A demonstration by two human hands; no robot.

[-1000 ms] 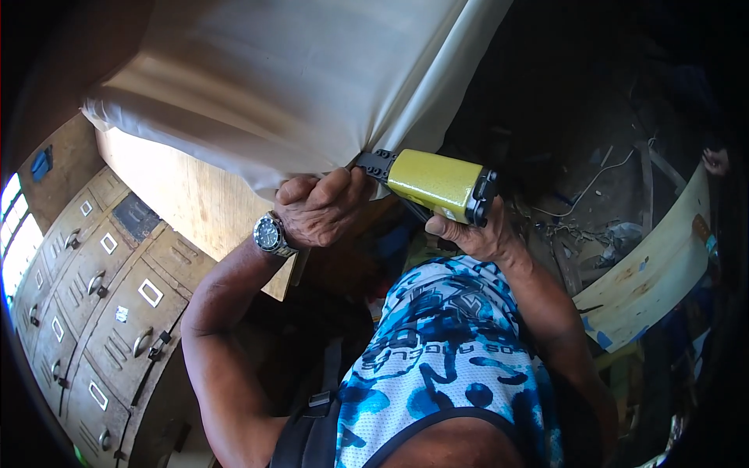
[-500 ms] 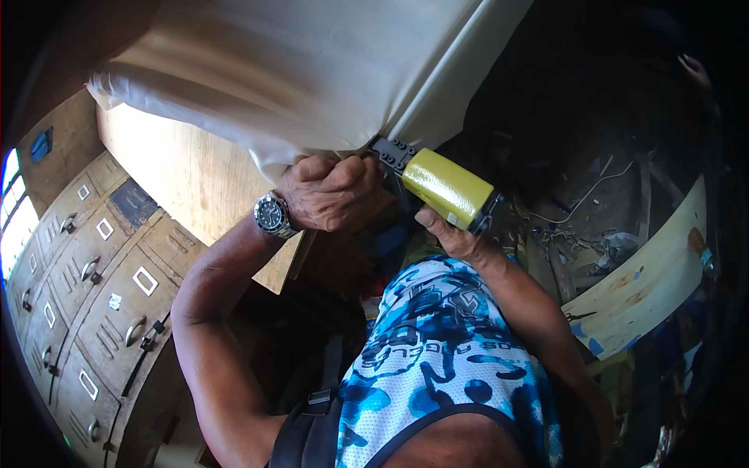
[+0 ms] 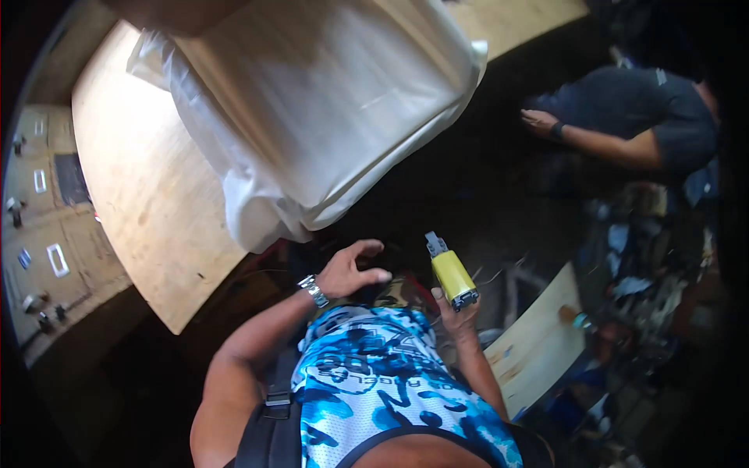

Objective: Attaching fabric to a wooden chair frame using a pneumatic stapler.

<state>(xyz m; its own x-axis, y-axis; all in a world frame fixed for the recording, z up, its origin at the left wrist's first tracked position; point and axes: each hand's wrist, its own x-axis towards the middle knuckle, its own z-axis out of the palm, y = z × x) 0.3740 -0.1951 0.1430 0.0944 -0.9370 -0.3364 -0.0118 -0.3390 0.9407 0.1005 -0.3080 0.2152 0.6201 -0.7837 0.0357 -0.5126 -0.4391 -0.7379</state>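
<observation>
A cream sheet of leather-like covering (image 3: 335, 117) lies over a bulky cushion-like form on the wooden table, its loose edge hanging in folds at the near corner. Below that corner, my left hand (image 3: 353, 271) is in the air with thumb and fingers apart, holding nothing; a metal watch is on its wrist. My right hand (image 3: 459, 312) grips a yellow staple gun (image 3: 452, 273) with a grey nose that points away from me. The staple gun is apart from the covering. Its handle is mostly hidden by its body and my fingers.
The pale wooden tabletop (image 3: 148, 210) extends left and behind the covering. Metal lockers (image 3: 47, 226) stand at far left. A co-worker in a dark shirt (image 3: 624, 101) bends at the right. A curved pale board (image 3: 538, 343) and scattered clutter (image 3: 632, 257) lie at lower right.
My left hand has let go of the covering's edge and opened. My right hand has drawn the staple gun back from the covering toward my body. The view has shifted, and the co-worker shows more fully.
</observation>
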